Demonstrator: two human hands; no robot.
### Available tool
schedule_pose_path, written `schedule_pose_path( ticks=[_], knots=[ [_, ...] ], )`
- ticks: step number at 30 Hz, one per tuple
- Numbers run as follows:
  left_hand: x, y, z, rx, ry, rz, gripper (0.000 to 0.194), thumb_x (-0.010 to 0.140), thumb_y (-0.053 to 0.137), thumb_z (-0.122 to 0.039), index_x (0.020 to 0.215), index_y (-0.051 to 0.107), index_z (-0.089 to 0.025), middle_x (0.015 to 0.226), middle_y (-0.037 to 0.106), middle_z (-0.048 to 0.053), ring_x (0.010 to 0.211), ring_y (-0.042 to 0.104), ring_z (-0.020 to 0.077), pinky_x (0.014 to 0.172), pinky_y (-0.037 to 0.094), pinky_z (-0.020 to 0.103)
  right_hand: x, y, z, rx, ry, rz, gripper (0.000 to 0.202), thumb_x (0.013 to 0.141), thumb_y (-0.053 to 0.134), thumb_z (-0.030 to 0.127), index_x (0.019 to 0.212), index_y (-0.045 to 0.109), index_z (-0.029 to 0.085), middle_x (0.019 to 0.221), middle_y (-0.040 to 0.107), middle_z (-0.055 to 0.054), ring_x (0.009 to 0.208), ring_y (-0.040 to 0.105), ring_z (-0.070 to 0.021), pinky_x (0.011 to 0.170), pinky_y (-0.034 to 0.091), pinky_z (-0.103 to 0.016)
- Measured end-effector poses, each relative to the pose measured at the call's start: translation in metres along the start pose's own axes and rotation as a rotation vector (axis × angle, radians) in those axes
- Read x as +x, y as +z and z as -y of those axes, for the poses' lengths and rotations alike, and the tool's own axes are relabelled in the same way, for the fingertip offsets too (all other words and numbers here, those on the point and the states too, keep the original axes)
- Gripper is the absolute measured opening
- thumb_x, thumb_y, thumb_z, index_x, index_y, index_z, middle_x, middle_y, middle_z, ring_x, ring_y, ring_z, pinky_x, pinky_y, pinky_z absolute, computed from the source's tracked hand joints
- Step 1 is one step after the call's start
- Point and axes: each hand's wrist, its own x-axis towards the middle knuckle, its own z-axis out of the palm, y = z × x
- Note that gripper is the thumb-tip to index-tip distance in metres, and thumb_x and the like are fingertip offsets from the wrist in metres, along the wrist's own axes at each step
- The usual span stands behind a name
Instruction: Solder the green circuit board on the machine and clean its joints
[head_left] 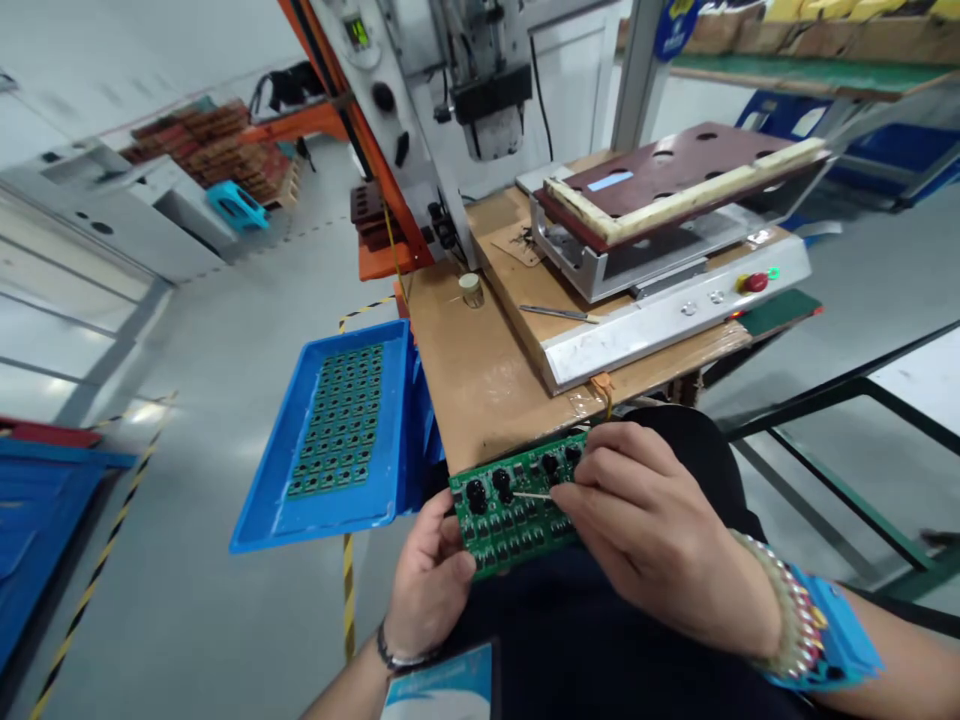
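A green circuit board with black round components lies over my lap at the bottom centre. My left hand grips its lower left edge. My right hand rests on the board's right part and pinches a thin pale stick whose tip points left across the components. A beaded bracelet and a blue cuff sit on my right wrist.
A blue tray holding another green panel juts out left of the brown workbench. On the bench stand a metal machine with a red button, a small jar and a thin metal tool. Grey floor lies to the left.
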Motion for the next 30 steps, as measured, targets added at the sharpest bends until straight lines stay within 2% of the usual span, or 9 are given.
schedule_pose_path(
  ticks=[8,15,19,30],
  knots=[
    [0.0007,0.0008,0.0012,0.008,0.016,-0.007,0.043,0.072,0.076,-0.023,0.113,0.069,-0.036,0.089,0.074,0.001,0.060,0.064,0.0118,0.058,0.056,0.023,-0.0005,0.0000,-0.0011,0.004,0.014,-0.010,0.013,0.083,0.054,0.003,0.082,0.066,0.009,0.070,0.052,-0.005,0.082,0.044,-0.0175,0.073,0.042,-0.034],
    [0.0015,0.0018,-0.0004,0.012,0.024,-0.064,0.041,0.069,0.077,-0.023,0.109,0.071,-0.032,0.085,0.073,0.002,0.053,0.061,0.0124,0.057,0.056,0.026,-0.0011,-0.0005,-0.0001,0.006,0.027,0.007,0.013,0.083,0.054,0.005,0.079,0.065,0.010,0.070,0.052,-0.005,0.081,0.043,-0.0174,0.074,0.043,-0.035],
    [0.0017,0.0011,-0.0007,0.006,0.012,-0.034,0.043,0.070,0.077,-0.023,0.110,0.070,-0.036,0.087,0.073,0.000,0.055,0.062,0.0129,0.059,0.057,0.028,-0.0010,-0.0007,-0.0011,0.007,0.016,0.025,0.013,0.084,0.054,0.005,0.077,0.064,0.010,0.070,0.051,-0.005,0.082,0.043,-0.0174,0.074,0.043,-0.035],
    [0.0006,-0.0031,0.0021,-0.008,0.015,0.013,0.044,0.072,0.076,-0.024,0.114,0.068,-0.037,0.088,0.073,0.000,0.059,0.063,0.0106,0.059,0.055,0.023,0.0011,0.0000,-0.0011,-0.011,0.015,0.005,0.013,0.084,0.054,0.005,0.079,0.065,0.010,0.071,0.051,-0.005,0.082,0.043,-0.0172,0.074,0.043,-0.034]
  ],
)
